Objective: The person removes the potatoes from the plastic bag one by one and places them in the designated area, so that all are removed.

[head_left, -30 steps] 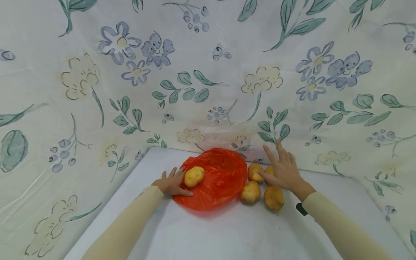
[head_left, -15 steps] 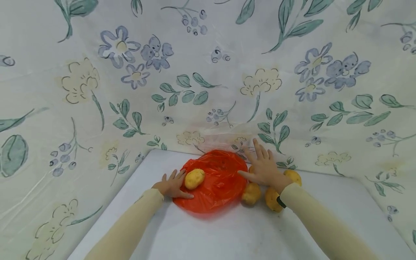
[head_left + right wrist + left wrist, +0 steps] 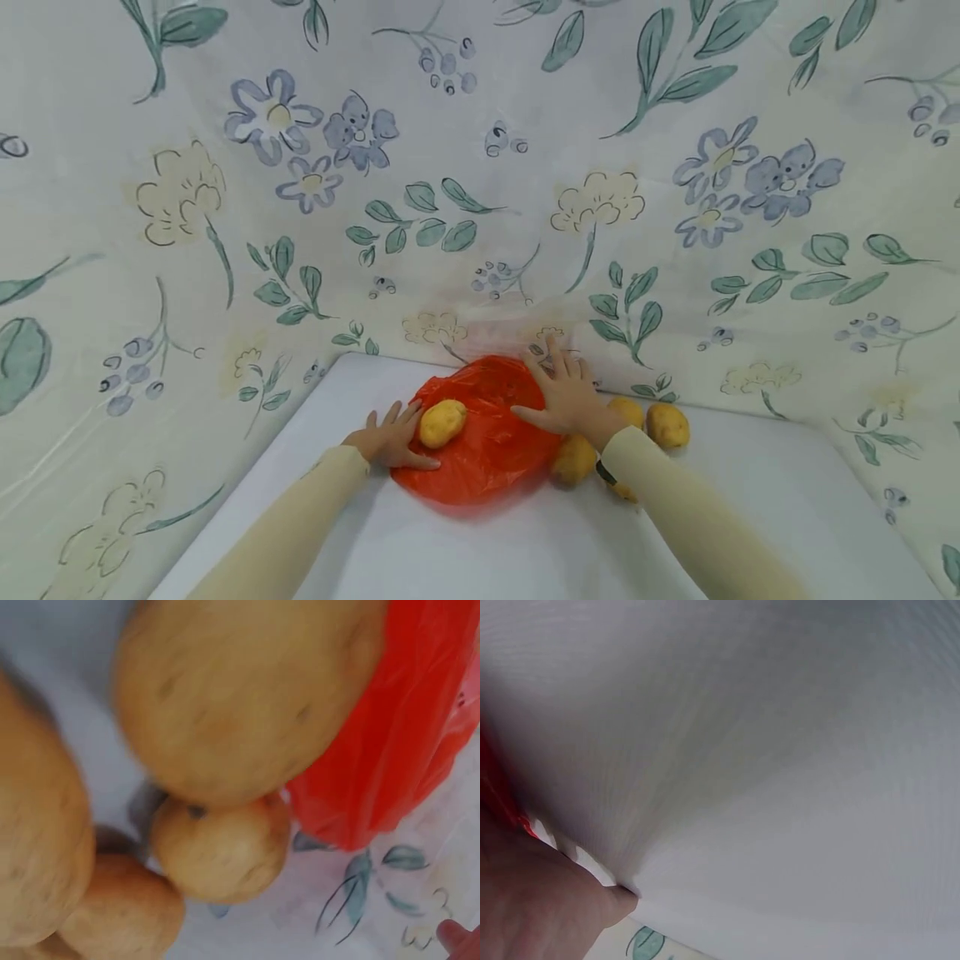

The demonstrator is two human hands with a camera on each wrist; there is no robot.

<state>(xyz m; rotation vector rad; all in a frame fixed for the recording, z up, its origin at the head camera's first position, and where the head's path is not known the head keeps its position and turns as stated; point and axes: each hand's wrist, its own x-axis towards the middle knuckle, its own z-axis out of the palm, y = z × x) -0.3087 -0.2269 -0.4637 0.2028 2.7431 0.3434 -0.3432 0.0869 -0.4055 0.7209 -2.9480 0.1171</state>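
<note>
A red plastic bag (image 3: 487, 454) lies on the white table, with one potato (image 3: 442, 423) on its left part. My left hand (image 3: 384, 437), fingers spread, rests at the bag's left edge beside that potato. Fingers also spread, my right hand (image 3: 572, 402) is over the bag's right side; whether it touches the plastic I cannot tell. Near the right wrist sit several more potatoes (image 3: 574, 462), one mostly hidden under the sleeve. The right wrist view shows a large potato (image 3: 247, 697) close up, next to the red bag (image 3: 375, 765).
One potato (image 3: 668, 425) stands farthest right, near the table's back edge. Behind the white table (image 3: 450, 558) rises a floral-patterned sheet (image 3: 525, 208), which also runs along both sides.
My right hand has moved left, from above the potatoes to the bag's right side, uncovering the potatoes at the back right. My left hand stays at the bag's left edge.
</note>
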